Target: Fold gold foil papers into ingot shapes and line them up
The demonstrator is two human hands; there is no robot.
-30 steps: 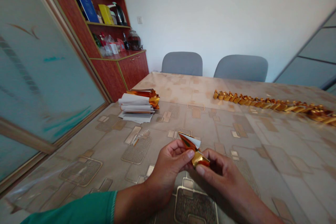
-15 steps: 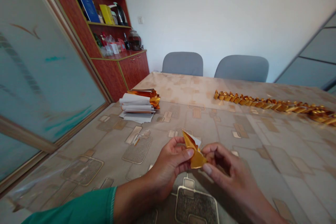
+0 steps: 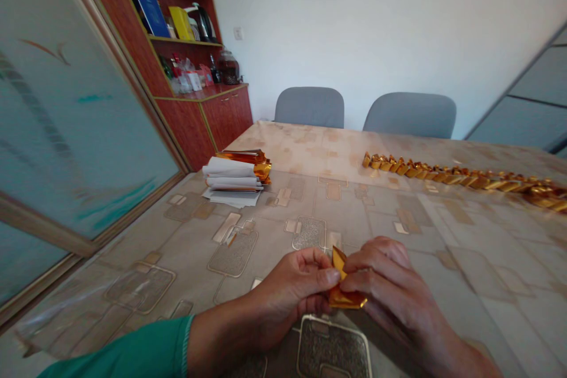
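The left hand (image 3: pixel 290 286) and the right hand (image 3: pixel 392 289) are close together above the bench (image 3: pixel 469 266), and both are closed on a piece of gold foil (image 3: pixel 348 301). The foil is in the air between them, not lying on the bench. Compared with the earlier frame, the hands have come nearer to each other, and the right fingers (image 3: pixel 381 254) now cover the middle of the foil. The white side, which showed before, cannot be seen now; only a pointed upper end and a lower fold are visible. The fingers hide the rest, so the exact shape of the fold cannot be told. A green sleeve (image 3: pixel 119 351) is on the left arm and the picture edge cuts it off. Farther on the bench is a stack of white paper (image 3: pixel 230 183) with gold sheets (image 3: pixel 261 170) on it, and to the right a long row of folded gold pieces (image 3: pixel 460 178), cut off at the picture edge. Behind the bench stand two grey chairs (image 3: pixel 309 107) and a red wooden cabinet (image 3: pixel 225 118).
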